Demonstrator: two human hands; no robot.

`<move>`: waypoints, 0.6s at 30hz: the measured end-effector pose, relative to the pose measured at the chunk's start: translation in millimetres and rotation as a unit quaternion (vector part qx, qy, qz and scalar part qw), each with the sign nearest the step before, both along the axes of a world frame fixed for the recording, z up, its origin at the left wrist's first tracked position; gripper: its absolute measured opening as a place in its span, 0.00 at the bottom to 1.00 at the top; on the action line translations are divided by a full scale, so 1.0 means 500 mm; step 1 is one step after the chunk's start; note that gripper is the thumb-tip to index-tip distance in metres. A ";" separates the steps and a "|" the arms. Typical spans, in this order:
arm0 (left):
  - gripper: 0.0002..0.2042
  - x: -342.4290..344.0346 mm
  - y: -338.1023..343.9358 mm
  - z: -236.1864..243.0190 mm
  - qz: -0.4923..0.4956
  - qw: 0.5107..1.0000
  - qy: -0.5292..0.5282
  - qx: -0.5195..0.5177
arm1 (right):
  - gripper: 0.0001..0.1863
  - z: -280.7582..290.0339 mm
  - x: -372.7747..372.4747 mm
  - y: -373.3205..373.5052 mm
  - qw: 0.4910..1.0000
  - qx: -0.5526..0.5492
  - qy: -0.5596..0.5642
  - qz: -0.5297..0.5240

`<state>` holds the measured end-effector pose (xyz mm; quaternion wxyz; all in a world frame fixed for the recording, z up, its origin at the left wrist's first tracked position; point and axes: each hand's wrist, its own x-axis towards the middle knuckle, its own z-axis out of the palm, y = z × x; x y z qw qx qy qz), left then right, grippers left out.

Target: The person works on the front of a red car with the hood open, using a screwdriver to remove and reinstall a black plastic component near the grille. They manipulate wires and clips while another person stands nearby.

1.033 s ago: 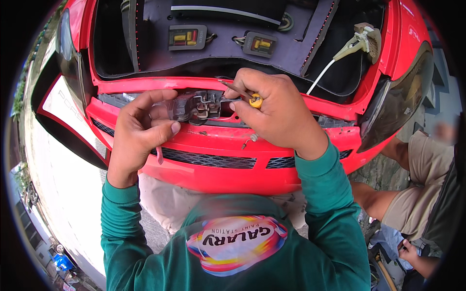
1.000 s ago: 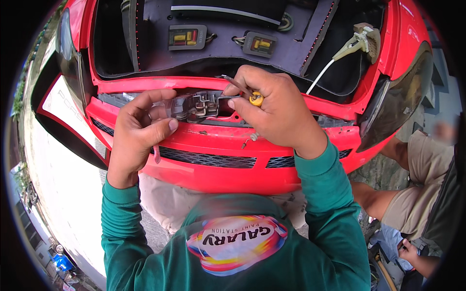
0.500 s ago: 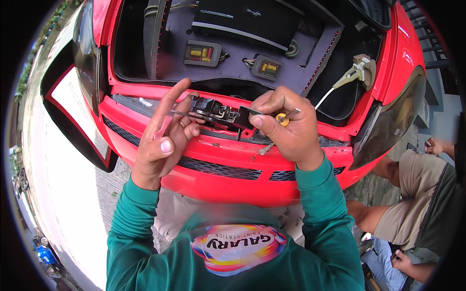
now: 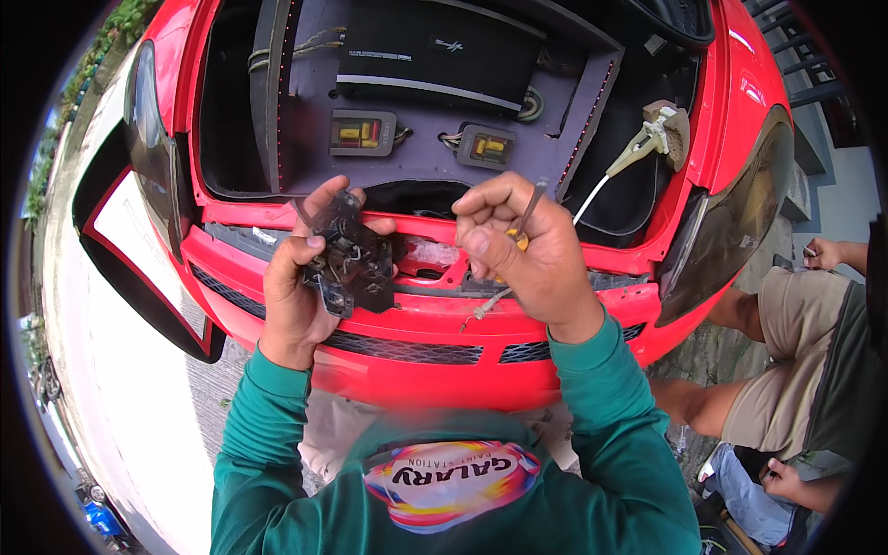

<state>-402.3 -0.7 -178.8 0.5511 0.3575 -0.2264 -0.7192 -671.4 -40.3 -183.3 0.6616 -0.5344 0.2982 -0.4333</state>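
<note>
My left hand (image 4: pixel 294 310) grips a dark metal latch mechanism (image 4: pixel 361 264), tilted upright above the red front panel of the car. My right hand (image 4: pixel 527 264) is curled around a screwdriver with a yellow handle (image 4: pixel 519 240) and a metal shaft pointing upward, a short way right of the latch. A cable with a metal end fitting (image 4: pixel 481 310) hangs below my right hand, over the red bumper (image 4: pixel 416 375). Between my hands an opening with a pale patch (image 4: pixel 430 254) shows in the panel.
The open compartment holds a black amplifier (image 4: pixel 430 60), two fuse holders (image 4: pixel 361 134) and a pale plastic fitting (image 4: pixel 647 139) with white tubing. A light panel with a dark rim (image 4: pixel 153 250) stands at the left. A person in shorts (image 4: pixel 777 370) is at the right, beside tools and cloth.
The latch has come away from the panel opening and turned upright in my left hand, whose fingers have closed round it. My right hand and screwdriver have separated from it. The view has shifted.
</note>
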 end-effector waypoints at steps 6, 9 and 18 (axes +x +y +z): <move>0.41 0.011 -0.015 -0.004 -0.030 0.997 -0.062 -0.016 | 0.12 0.012 -0.010 -0.027 0.993 0.047 0.076 -0.081; 0.44 0.016 -0.015 0.009 -0.057 0.991 -0.120 -0.007 | 0.10 0.038 -0.038 -0.076 0.966 -0.039 0.256 0.012; 0.49 0.003 -0.016 0.008 -0.029 0.993 -0.109 0.028 | 0.12 0.086 -0.015 -0.206 0.789 -0.181 0.526 0.261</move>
